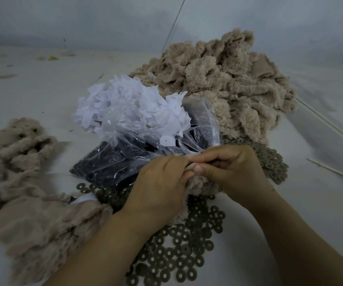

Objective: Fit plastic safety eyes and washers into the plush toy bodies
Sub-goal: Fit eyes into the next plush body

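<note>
Head view looks down on 2 bare hands working close together over a pale bench (42,100). The left hand (162,182) and the right hand (228,170) both grasp 1 plush body (196,182), a beige, shaggy piece of fabric bunched between them; the right thumb and curled fingers pinch its upper edge, and the left fingers are curled round the fabric just beside them. Only a small part of this piece shows, the rest hidden under the hands. Below and to the right of the hands lies a spread of washers (179,259), flat dull olive-brown rings with round holes, many overlapping, some touching the plush in the hands. Just behind the hands sits a clear plastic bag (125,159), crumpled and glossy, holding a dark mass of small black parts that are too dim to tell apart. On top of the bag rests a heap of white paper scraps (125,108), some punched with small holes. Behind that, toward the far right, a large pile of beige plush pieces (228,83) is heaped up. At the left edge another heap of plush pieces (22,193) lies near the left forearm. 2 thin pale sticks (337,172) lie on the bench at the right. The bench surface is whitish with faint specks and lint, and a grey-white wall (269,21) rises behind it.
</note>
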Demonstrator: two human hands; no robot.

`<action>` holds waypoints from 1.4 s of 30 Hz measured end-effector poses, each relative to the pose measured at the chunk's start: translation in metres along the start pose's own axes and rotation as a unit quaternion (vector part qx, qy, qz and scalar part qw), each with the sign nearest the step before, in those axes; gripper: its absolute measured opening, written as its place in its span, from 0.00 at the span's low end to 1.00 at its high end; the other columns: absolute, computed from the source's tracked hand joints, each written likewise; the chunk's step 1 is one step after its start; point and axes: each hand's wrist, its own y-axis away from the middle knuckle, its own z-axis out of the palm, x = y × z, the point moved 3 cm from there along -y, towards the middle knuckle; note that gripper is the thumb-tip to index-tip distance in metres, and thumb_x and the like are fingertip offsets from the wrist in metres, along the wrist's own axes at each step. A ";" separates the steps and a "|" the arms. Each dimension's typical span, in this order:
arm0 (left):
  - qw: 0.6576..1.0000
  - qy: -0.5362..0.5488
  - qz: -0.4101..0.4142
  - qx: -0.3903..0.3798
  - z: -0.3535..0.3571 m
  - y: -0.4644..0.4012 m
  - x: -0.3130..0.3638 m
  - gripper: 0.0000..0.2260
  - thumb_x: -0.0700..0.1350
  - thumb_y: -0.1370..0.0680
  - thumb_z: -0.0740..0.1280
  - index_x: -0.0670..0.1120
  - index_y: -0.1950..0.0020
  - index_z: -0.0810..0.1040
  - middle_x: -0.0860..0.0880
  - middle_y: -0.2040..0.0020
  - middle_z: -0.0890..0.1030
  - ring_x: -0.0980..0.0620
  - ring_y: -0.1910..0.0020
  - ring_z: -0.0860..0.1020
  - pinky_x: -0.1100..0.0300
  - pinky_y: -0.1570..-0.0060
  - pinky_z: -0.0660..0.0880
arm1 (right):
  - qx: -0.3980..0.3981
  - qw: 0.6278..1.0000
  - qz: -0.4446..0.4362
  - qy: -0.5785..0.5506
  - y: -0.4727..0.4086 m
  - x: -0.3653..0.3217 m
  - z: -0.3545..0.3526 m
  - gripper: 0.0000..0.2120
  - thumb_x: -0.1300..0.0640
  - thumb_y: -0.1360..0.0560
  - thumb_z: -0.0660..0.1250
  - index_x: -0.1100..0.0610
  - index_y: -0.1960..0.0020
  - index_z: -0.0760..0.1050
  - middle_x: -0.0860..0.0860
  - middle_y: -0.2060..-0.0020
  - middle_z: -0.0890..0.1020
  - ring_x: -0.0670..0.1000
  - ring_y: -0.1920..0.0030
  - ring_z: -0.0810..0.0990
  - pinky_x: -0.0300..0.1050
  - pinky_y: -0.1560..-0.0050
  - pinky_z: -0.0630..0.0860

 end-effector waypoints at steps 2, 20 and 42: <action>1.000 0.004 0.001 0.003 0.001 0.000 0.000 0.13 0.44 0.21 0.61 0.37 0.53 0.82 0.44 0.60 0.83 0.46 0.64 0.80 0.53 0.63 0.78 | 0.003 1.000 0.008 0.004 0.000 0.000 0.000 0.08 0.59 0.34 0.76 0.57 0.55 0.85 0.53 0.60 0.88 0.53 0.59 0.87 0.43 0.56 0.84; 0.994 -0.039 0.084 0.057 0.001 0.007 -0.013 0.09 0.37 0.22 0.67 0.35 0.47 0.83 0.40 0.52 0.84 0.43 0.54 0.83 0.48 0.53 0.80 | 0.040 0.957 0.195 0.210 -0.002 0.005 -0.022 0.35 0.26 0.34 0.61 0.60 0.68 0.82 0.52 0.74 0.83 0.52 0.74 0.81 0.48 0.73 0.79; 0.904 0.289 -0.313 0.049 0.008 0.004 -0.012 0.19 0.56 0.30 0.72 0.40 0.65 0.78 0.43 0.70 0.76 0.54 0.70 0.71 0.53 0.70 0.71 | 0.013 0.892 0.309 -0.329 0.001 0.001 0.012 0.14 0.65 0.32 0.69 0.60 0.47 0.75 0.59 0.55 0.83 0.53 0.59 0.84 0.45 0.61 0.83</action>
